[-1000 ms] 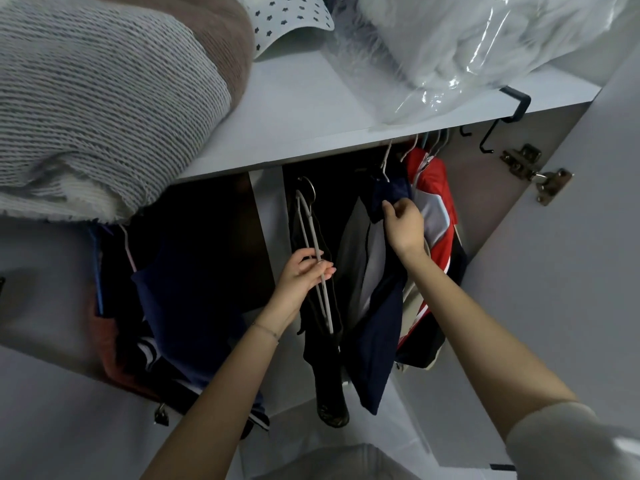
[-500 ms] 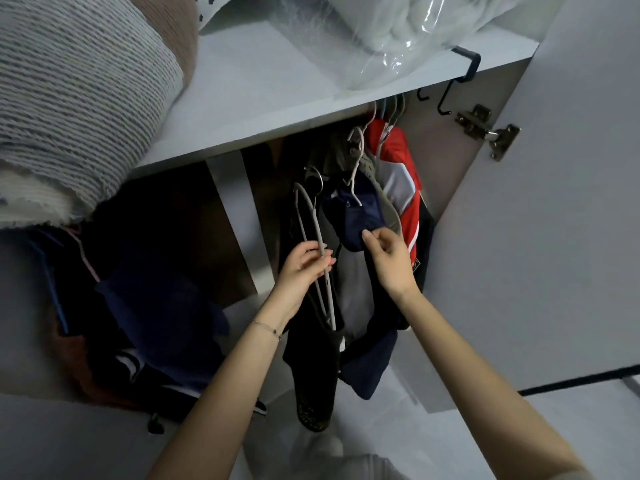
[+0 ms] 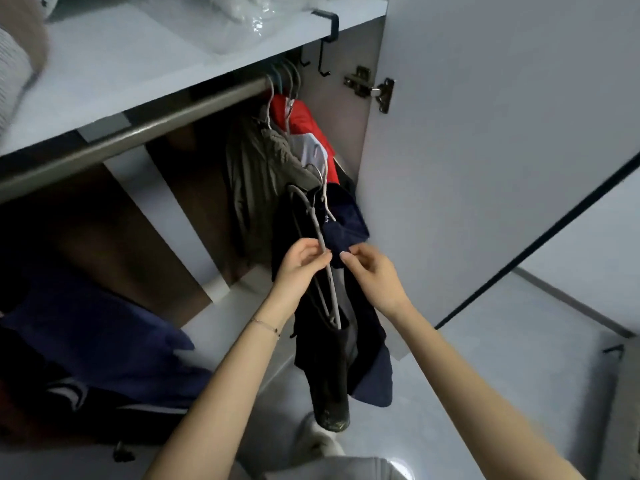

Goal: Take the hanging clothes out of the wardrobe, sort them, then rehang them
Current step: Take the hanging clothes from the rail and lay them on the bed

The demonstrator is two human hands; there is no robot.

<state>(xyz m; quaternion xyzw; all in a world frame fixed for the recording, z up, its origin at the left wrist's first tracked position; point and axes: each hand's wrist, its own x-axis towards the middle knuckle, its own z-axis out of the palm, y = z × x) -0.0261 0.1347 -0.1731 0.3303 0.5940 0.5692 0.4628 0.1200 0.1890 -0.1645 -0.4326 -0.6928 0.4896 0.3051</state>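
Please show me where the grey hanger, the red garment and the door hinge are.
grey hanger [image 3: 316,226]: head view, on its long arm, upper part.
red garment [image 3: 303,124]: head view, on its upper red panel.
door hinge [image 3: 385,94]: head view, on the metal plate by the door.

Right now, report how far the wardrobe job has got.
Done: two garments are off the rail. In hand: left hand grips the hanger of the black garment, right hand pinches the navy garment. Left: olive jacket and red jacket hang there; sorting, rehanging.
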